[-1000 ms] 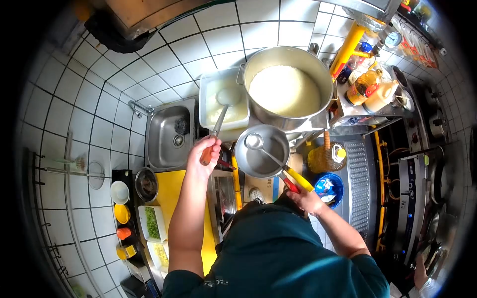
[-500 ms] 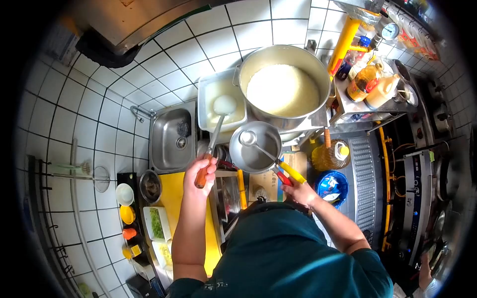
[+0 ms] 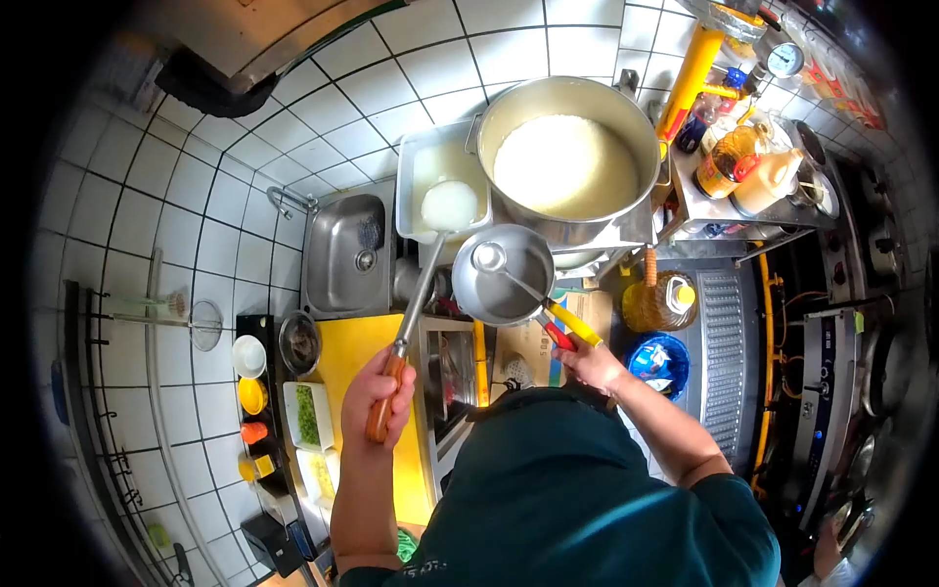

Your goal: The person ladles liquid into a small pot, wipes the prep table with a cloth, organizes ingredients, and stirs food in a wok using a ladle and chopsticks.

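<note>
Wall: white square tiles with dark grout, across the back and down the left side.
Light: brightest on the tiles at top centre, dim at far right and along the outer edges.
Sink: steel, near the corner, a tap at its upper left.
Desk: yellow top, just below the sink.
Overhead: a metal box at top left.
Pipe: thick, yellow, slanting; a round gauge near it.
Underfoot: cardboard left of a ridged metal panel.
Cooker: far right, steel front, small blue light.
</note>
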`<state>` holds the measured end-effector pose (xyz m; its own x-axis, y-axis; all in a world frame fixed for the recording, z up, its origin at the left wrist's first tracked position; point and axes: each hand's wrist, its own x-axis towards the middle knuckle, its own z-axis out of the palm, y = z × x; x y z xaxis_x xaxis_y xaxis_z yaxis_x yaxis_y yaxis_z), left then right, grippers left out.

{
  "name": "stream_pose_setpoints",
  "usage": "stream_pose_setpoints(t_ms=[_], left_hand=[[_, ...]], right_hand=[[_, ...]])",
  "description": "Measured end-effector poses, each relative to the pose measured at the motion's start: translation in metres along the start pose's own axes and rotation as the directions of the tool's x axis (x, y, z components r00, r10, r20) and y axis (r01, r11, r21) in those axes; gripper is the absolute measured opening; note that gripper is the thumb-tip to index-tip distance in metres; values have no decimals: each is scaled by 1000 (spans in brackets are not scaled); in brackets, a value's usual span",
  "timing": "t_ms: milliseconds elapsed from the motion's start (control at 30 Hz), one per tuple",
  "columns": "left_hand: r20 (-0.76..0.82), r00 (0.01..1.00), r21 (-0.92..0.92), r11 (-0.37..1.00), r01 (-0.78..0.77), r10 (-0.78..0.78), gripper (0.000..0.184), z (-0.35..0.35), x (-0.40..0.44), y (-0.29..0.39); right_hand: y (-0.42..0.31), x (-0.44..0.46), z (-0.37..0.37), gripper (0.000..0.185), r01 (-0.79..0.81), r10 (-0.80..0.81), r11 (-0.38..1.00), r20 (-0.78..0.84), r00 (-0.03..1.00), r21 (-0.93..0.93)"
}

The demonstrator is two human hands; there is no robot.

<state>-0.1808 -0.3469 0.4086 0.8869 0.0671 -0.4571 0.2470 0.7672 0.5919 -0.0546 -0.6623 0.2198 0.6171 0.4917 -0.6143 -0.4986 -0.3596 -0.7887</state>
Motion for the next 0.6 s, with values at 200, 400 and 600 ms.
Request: stream_pose_setpoints(t_ms=[200,400,600], left_hand=[[77,994,145,988,60,-72,52,-15,-38,-30],[-59,989,534,832,149,-139,74,-17,-60,-59],[79,982,951,282,-126,172,66,-49,-82,-66]], right_hand=[[-2,3,2,25,-34,33,998,6,999,52],[4,10,2,21,15,-14,1000,-10,1000,18],[6,11,4,25,32,-32,999,-19,999,11]])
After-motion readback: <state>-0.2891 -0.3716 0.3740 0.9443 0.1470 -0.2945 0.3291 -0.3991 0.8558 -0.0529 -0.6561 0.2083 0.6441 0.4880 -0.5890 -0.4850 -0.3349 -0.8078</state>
